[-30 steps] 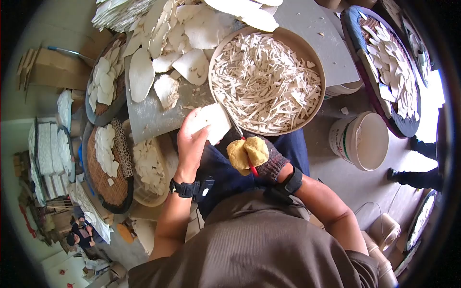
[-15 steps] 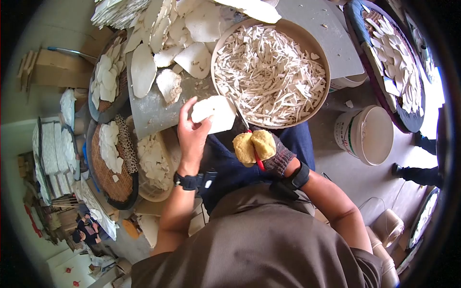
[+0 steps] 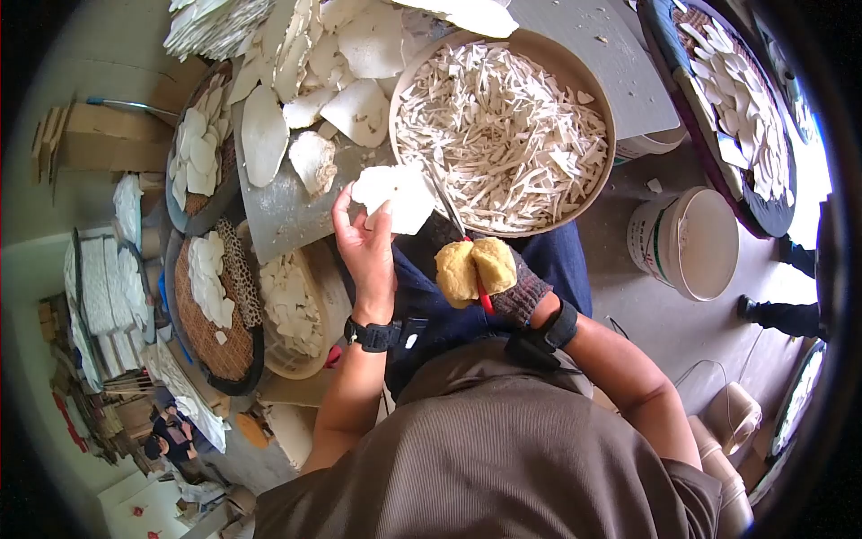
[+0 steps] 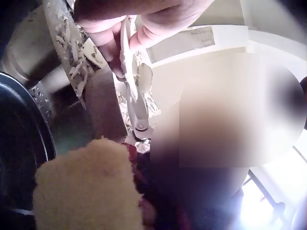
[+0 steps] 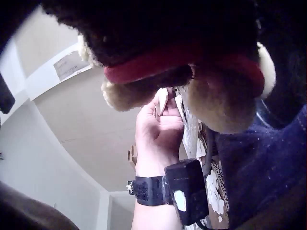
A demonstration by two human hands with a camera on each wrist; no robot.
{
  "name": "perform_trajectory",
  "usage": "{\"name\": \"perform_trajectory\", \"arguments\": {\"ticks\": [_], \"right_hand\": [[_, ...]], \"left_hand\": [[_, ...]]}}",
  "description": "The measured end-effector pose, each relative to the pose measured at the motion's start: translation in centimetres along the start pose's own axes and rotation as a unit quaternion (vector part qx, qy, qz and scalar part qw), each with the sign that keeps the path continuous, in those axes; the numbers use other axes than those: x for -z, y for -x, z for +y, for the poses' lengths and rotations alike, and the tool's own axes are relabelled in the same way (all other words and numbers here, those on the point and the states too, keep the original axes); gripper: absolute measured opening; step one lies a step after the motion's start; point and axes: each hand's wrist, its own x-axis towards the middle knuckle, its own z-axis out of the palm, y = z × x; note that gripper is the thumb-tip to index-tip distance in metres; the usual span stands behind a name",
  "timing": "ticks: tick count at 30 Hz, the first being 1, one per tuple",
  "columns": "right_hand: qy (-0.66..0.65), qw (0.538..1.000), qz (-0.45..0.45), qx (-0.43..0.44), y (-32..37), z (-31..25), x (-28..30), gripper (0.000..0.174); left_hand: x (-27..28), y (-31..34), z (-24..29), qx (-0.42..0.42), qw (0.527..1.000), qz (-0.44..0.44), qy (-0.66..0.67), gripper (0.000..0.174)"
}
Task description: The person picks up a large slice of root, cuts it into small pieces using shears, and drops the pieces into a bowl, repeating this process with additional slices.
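Beside the round tub [image 3: 575,67] of pale strips [image 3: 503,135], the left hand [image 3: 370,260] pinched a white slice [image 3: 404,202]; the gloved right hand [image 3: 521,298] gripped padded, red-handled scissors [image 3: 451,208].

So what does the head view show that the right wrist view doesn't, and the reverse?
Only the head view: the bowl of white strips and the white bucket on the floor. Only the right wrist view: the pale beam overhead with a rectangular label. Both: the left hand pinching a white piece, and the gloved right hand on red scissor handles with yellow padding.
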Motion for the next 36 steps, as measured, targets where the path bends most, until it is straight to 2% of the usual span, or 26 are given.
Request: {"name": "perform_trajectory", "arguments": {"ticks": [1,4,7,10,12,14,16,19,20,22,25,30,33,36], "right_hand": [[-0.064,0.998,-0.001,0.004,0.2,-0.6,-0.4,0.03],[-0.077,0.997,-0.008,0.01,0.1,-0.7,-0.4,0.03],[0.036,0.999,-0.009,-0.02,0.2,-0.4,0.2,0.031],[0.037,0.999,-0.002,-0.037,-0.4,0.0,0.6,0.033],[0.104,0.995,-0.004,0.004,-0.6,0.7,0.7,0.034],[0.031,0.999,-0.018,0.018,-0.6,0.6,0.4,0.036],[-0.183,0.982,-0.04,0.005,-0.3,-0.4,-0.2,0.037],[-0.24,0.97,-0.034,-0.018,0.2,-0.5,-0.3,0.036],[-0.269,0.961,-0.059,-0.033,0.4,-1.4,-0.5,0.033],[-0.008,0.995,-0.097,-0.025,0.1,-0.4,0.5,0.031],[0.109,0.992,-0.064,0.006,0.7,-0.6,0.0,0.029],[0.084,0.996,-0.034,0.0,0.8,0.4,-0.1,0.028],[0.165,0.983,-0.061,0.059,0.1,0.3,0.1,0.03],[0.129,0.991,-0.004,0.04,-0.7,-0.2,-1.0,0.032]], "left_hand": [[0.0,0.0,0.1,0.007,1.0,-0.009,0.004,0.055],[-0.1,0.3,0.6,0.04,0.999,-0.028,0.016,0.057],[-0.2,0.1,0.7,0.043,0.998,-0.033,0.039,0.06],[0.0,0.0,-0.5,0.037,0.998,0.022,0.039,0.061],[-0.1,-0.1,-0.7,0.043,0.998,0.025,0.047,0.061],[0.1,-0.4,-0.5,0.05,0.998,0.01,0.044,0.062],[0.6,-0.9,-0.1,0.061,0.997,-0.026,0.029,0.061],[0.6,-1.3,1.1,0.12,0.987,-0.104,0.029,0.059],[0.5,-1.5,1.1,0.12,0.986,-0.107,0.039,0.057],[0.4,-1.7,0.9,0.099,0.991,-0.083,0.026,0.055],[-0.1,-1.6,0.1,0.099,0.994,-0.039,0.017,0.053],[-0.5,-1.8,0.0,0.109,0.993,-0.04,0.02,0.051],[-0.5,-1.8,0.1,0.117,0.992,-0.054,0.009,0.05],[-1.0,-1.5,0.3,0.141,0.987,-0.071,-0.003,0.048]]}}
